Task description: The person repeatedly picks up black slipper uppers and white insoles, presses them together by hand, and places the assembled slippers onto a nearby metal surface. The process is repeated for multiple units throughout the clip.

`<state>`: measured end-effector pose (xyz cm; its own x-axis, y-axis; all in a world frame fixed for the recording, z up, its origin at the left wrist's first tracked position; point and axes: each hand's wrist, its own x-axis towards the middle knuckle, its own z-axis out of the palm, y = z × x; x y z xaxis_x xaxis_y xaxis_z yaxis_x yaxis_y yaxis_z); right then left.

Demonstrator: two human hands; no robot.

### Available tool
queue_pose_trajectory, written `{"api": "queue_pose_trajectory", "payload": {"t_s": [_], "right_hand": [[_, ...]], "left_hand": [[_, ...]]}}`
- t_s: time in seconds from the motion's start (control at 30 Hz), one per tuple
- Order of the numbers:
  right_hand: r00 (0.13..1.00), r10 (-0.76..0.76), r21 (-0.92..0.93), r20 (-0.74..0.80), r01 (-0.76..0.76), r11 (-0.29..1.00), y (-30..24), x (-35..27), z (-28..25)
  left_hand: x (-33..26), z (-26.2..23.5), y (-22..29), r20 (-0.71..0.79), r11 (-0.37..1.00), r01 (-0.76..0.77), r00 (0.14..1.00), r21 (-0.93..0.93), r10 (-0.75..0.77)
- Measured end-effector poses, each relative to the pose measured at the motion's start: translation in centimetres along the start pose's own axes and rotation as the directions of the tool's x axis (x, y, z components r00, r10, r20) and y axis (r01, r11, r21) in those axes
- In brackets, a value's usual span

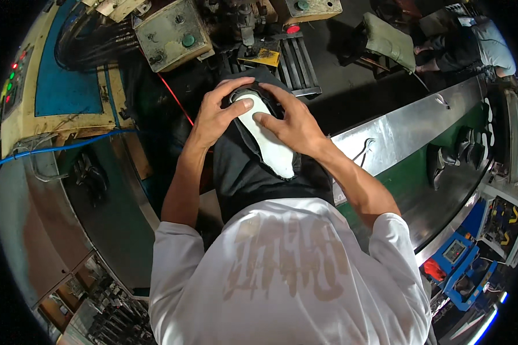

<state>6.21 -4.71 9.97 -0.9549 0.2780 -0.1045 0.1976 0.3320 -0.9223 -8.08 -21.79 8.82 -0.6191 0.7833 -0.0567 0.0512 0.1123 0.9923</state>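
Observation:
A black shoe upper (248, 141) rests sole side up over my lap, with a white insole-shaped piece (275, 150) covering its underside. My left hand (214, 117) is wrapped around the left side of its far end, thumb pressing on the white piece. From the right, my right hand (295, 122) grips the same end, its thumb also laid on the white surface and its fingers around the black edge. The narrower near end points toward my body, untouched by either hand. Whatever fills the upper is hidden beneath the white piece.
Ahead stands a machine with a slatted metal base (299, 63) and a control box (172, 35). A metal-edged conveyor (397, 131) at right carries several dark shoes (437, 164). A blue hose (69, 147) crosses at left. Another person (492, 46) is at far right.

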Motion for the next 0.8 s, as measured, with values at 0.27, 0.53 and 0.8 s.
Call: {"api": "queue_pose_trajectory", "payload": {"t_s": [0.27, 0.53, 0.8], "right_hand": [[0.949, -0.272, -0.187, -0.16, 0.241, 0.952, 0.5, -1.4, 2.1], [0.977, -0.074, 0.302, 0.202, 0.009, 0.953, 1.1, -1.0, -4.0], [0.899, -0.159, 0.241, 0.408, 0.062, 0.969, 1.1, 1.7, -6.0]], "left_hand": [[-0.6, 0.3, -1.6, -0.009, 0.995, -0.105, 0.994, 0.0, 0.105], [0.1, -0.6, -3.3, 0.11, 0.974, -0.203, 0.971, -0.1, 0.214], [1.2, 1.0, -2.7, 0.214, 0.926, -0.261, 0.922, -0.274, 0.323]]}}
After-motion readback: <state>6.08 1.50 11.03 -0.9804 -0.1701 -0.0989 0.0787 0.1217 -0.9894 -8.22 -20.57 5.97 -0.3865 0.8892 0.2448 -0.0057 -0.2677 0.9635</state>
